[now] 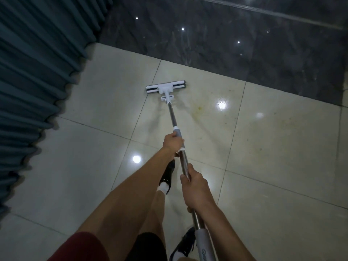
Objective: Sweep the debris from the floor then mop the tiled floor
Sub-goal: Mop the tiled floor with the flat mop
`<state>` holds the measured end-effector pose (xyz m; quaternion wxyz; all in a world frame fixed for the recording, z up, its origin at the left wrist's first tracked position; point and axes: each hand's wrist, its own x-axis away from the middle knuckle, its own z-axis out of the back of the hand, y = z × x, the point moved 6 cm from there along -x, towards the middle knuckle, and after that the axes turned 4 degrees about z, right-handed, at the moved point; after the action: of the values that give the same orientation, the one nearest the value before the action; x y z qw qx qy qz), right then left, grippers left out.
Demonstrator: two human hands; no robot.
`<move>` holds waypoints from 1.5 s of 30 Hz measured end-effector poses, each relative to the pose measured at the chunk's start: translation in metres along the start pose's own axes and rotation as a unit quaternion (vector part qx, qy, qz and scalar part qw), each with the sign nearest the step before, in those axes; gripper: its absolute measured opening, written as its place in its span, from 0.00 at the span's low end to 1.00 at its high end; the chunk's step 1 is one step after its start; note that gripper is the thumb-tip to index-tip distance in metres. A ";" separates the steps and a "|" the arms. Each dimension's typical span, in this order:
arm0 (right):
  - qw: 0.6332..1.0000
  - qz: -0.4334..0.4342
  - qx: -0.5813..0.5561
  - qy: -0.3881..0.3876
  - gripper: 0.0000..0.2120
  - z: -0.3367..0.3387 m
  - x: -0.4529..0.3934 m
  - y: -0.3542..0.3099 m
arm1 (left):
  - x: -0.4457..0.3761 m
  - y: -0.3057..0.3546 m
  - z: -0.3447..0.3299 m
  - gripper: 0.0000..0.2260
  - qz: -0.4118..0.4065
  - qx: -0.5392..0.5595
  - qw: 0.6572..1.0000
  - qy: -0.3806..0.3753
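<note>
- The pleated teal curtain [33, 72] walls off the whole left side, its hem touching the pale tiled floor [273, 147].
- The mop head [166, 88] lies flat near the border of the dark marble floor [226, 44], with open tile to its right and behind it.
- Between mop head and curtain a strip of bare tile stays passable.
- The mop handle [174, 119] runs slanting down the middle, gripped by the left hand [172, 142] and the right hand [195, 187].
- Two black shoes [167, 176] stand just beside the handle.
</note>
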<state>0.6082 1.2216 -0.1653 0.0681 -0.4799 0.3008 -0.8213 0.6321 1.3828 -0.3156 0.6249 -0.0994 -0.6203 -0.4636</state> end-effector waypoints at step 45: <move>0.995 0.007 -0.099 -0.010 0.10 0.078 0.000 0.072 | 0.053 0.004 -0.102 0.11 -0.003 -0.089 0.993 -0.082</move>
<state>0.6601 1.1295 -0.1780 0.0289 -0.4905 0.3837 -0.7819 0.6941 1.2896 -0.2891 0.5594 -0.1904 -0.6257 -0.5093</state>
